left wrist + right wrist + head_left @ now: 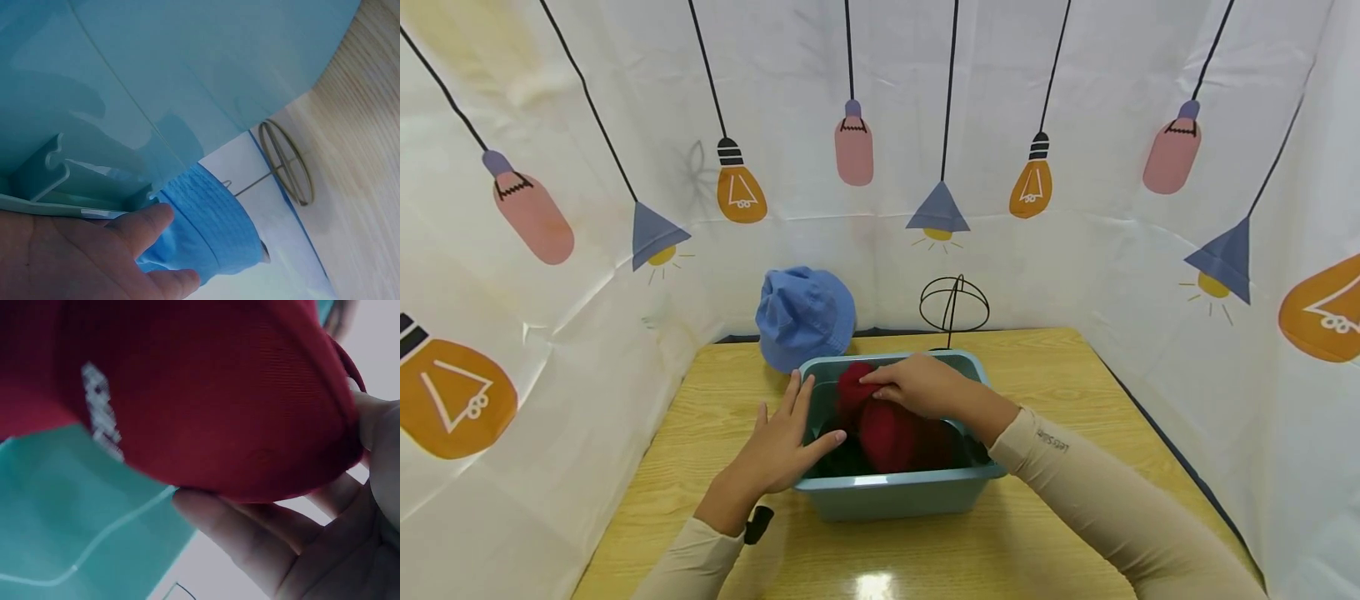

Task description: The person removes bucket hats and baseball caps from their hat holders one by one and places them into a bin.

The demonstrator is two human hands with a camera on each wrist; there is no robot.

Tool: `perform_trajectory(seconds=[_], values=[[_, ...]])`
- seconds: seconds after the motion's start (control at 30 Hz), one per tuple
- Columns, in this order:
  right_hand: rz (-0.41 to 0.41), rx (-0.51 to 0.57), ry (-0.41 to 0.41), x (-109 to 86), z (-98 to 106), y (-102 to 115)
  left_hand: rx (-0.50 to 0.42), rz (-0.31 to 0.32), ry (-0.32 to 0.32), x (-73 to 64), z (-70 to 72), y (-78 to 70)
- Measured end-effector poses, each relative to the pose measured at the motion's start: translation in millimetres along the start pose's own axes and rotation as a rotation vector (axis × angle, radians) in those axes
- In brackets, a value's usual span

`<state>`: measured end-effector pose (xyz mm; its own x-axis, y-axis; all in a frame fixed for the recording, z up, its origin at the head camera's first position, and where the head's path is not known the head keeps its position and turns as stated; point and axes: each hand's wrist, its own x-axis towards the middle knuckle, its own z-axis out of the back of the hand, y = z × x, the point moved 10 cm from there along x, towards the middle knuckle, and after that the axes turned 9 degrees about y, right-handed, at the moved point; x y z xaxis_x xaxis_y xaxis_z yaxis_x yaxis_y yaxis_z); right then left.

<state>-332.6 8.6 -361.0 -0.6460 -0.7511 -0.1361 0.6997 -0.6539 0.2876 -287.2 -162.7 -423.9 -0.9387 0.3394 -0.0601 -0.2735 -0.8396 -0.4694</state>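
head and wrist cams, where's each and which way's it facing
Head: worn on the head, facing forward and down at the rectangular light-blue plastic tub; left hand, right hand and beige sleeves show.
Left wrist: worn there, facing the tub's wall and brimmed blue fabric hat; left hand shows.
Right wrist: worn there, facing the red fabric cap; right hand shows.
Head and left wrist share the hat.

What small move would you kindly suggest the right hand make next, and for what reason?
I would probably lift the red cap straight up, clear of the bin: the right hand grips the cap at its edge, the left hand is at the rim, and the wire stand behind bears no hat.
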Motion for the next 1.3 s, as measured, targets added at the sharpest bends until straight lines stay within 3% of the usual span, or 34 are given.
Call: perform_trajectory(seconds=[0.13, 0.37, 0.57, 0.8, 0.93, 1.3], values=[[-0.002, -0.024, 0.039, 6.7, -14.3, -1.1, -0.007, -0.002, -0.009, -1.0, -0.7, 0.8], [0.037, -0.003, 0.112, 11.9, -22.5, 4.9, -0.015, -0.002, -0.011, -2.2, -0.4, 1.4], [0.019, 0.058, 0.224, 8.0, -21.0, -0.8, -0.004, -0.008, -0.018, -1.8, 2.4, 1.7], [0.062, 0.07, 0.239, 8.1, -17.4, 1.0, -0.007, 0.005, -0.008, -3.9, 2.9, 5.6], [0.084, 0.058, 0.262, 14.9, -27.5, 3.4, 0.003, -0.004, -0.016, -3.9, 4.5, 4.6], [0.007, 0.058, 0.354, 35.0, -64.0, -11.6, 0.015, -0.012, 0.002, -1.2, 0.3, -0.6]])
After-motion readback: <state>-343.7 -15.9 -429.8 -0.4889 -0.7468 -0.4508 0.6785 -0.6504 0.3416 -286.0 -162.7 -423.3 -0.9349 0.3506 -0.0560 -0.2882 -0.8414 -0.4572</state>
